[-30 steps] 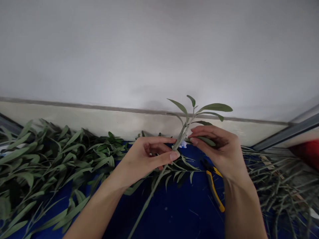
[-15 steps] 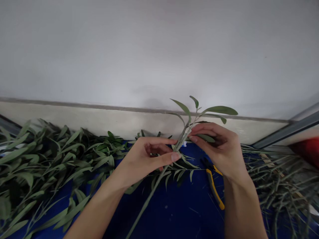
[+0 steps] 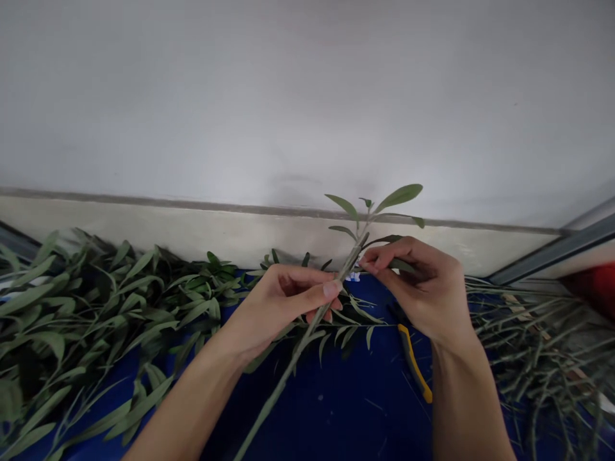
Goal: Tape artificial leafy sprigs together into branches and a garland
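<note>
My left hand [image 3: 300, 296] pinches a long grey-green leafy stem [image 3: 283, 379] between thumb and fingers. The stem slants from the lower left up to a tip with several narrow leaves [image 3: 400, 196]. Just right of its upper part, my right hand [image 3: 413, 282] is closed in a pinch, fingertips beside the stem. Whatever those fingertips hold is too small to make out; a leaf shows partly behind the fingers. Pliers with yellow-and-black handles [image 3: 414, 365] lie on the blue surface [image 3: 336, 410] by my right wrist, their head partly hidden.
A large heap of leafy branches [image 3: 96, 320] covers the left side. Bare stems [image 3: 542, 358] are piled on the right, near a red object [image 3: 593, 288]. More leaves lie behind my hands, before a pale wall [image 3: 298, 115]. A grey metal bar [image 3: 552, 256] slants at the right.
The leafy tip has shifted slightly and turned, its leaves drawing closer together. My right fingertips have moved slightly left and pinch together. My left hand keeps its hold on the stem.
</note>
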`<state>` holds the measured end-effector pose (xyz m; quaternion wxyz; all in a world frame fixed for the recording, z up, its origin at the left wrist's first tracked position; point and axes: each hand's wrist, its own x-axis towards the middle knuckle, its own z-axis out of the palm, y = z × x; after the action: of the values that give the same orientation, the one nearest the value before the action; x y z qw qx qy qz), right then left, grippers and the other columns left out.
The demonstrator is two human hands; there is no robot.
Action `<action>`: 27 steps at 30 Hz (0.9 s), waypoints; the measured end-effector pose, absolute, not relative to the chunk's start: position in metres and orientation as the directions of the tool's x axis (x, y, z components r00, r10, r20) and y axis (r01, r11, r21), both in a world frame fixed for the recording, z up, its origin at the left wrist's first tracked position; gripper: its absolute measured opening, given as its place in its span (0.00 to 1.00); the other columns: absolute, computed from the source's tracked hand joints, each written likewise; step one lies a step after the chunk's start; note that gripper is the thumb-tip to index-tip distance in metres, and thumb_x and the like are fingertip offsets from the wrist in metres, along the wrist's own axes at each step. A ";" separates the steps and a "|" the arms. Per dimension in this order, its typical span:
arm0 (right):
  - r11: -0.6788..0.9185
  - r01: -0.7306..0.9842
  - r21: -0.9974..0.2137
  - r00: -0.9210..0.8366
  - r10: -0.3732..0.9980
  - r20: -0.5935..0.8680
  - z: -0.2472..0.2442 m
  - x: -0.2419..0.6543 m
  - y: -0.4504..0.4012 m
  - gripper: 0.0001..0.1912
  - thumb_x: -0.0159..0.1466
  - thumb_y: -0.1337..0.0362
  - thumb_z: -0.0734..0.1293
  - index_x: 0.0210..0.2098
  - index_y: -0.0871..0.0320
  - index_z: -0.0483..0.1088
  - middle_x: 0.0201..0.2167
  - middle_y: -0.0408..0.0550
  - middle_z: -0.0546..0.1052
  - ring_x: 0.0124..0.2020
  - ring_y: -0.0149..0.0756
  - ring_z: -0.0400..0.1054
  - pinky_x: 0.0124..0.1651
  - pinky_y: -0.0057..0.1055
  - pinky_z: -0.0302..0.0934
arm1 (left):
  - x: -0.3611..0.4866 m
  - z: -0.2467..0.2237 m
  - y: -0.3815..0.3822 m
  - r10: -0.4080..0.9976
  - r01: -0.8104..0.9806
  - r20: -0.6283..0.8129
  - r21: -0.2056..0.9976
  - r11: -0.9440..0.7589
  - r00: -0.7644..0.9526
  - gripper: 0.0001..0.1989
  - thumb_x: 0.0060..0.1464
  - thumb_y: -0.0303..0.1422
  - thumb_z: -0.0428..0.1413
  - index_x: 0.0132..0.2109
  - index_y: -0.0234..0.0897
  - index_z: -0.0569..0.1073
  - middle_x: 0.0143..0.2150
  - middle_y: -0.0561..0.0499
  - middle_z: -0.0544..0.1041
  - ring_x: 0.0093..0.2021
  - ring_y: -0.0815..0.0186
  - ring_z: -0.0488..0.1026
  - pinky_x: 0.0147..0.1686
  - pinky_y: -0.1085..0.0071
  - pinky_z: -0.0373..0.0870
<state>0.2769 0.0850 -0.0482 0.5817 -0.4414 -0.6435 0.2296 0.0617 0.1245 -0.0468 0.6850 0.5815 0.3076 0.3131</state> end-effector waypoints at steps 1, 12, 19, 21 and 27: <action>0.512 0.299 -0.805 0.065 0.831 0.553 -0.049 0.277 0.085 0.09 0.63 0.76 0.71 0.34 0.55 0.74 0.37 0.45 0.80 0.42 0.36 0.76 0.45 0.32 0.71 | 0.062 -0.047 0.124 0.781 -0.078 -0.060 0.987 0.137 0.622 0.14 0.57 0.45 0.66 0.32 0.38 0.85 0.30 0.48 0.80 0.25 0.72 0.69 0.26 0.74 0.64; 0.352 0.423 -0.835 0.077 0.904 0.420 -0.034 0.275 0.081 0.10 0.59 0.77 0.69 0.30 0.55 0.73 0.31 0.41 0.78 0.35 0.33 0.74 0.37 0.28 0.65 | 0.068 -0.049 0.118 0.835 -0.014 -0.044 0.998 0.062 0.548 0.07 0.49 0.37 0.71 0.37 0.42 0.87 0.25 0.52 0.74 0.26 0.70 0.62 0.25 0.71 0.57; 0.275 0.365 -0.889 0.130 0.931 0.342 -0.034 0.272 0.082 0.10 0.55 0.78 0.69 0.29 0.56 0.74 0.29 0.42 0.77 0.33 0.36 0.74 0.36 0.31 0.66 | 0.068 -0.051 0.115 0.847 -0.007 0.019 1.000 -0.018 0.532 0.05 0.50 0.33 0.70 0.37 0.42 0.86 0.26 0.53 0.71 0.28 0.69 0.59 0.27 0.70 0.56; 0.273 0.366 -0.890 0.137 0.930 0.342 -0.035 0.272 0.083 0.09 0.54 0.77 0.69 0.27 0.56 0.73 0.28 0.42 0.77 0.32 0.36 0.74 0.36 0.32 0.66 | 0.067 -0.051 0.115 0.848 -0.016 0.036 0.999 -0.032 0.529 0.05 0.50 0.33 0.70 0.36 0.41 0.86 0.26 0.53 0.69 0.29 0.69 0.59 0.28 0.70 0.56; 0.311 0.363 -0.878 0.128 0.917 0.378 -0.037 0.269 0.086 0.07 0.57 0.75 0.71 0.29 0.56 0.74 0.30 0.44 0.78 0.33 0.35 0.74 0.35 0.31 0.67 | 0.065 -0.048 0.117 0.860 0.045 -0.023 0.999 0.000 0.510 0.08 0.51 0.37 0.70 0.39 0.40 0.86 0.29 0.51 0.76 0.29 0.67 0.66 0.29 0.69 0.61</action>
<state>0.2687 0.0856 -0.0369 0.5355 -0.5268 -0.6073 0.2587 0.0654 0.1171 -0.0482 0.6064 0.6223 0.3637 0.3358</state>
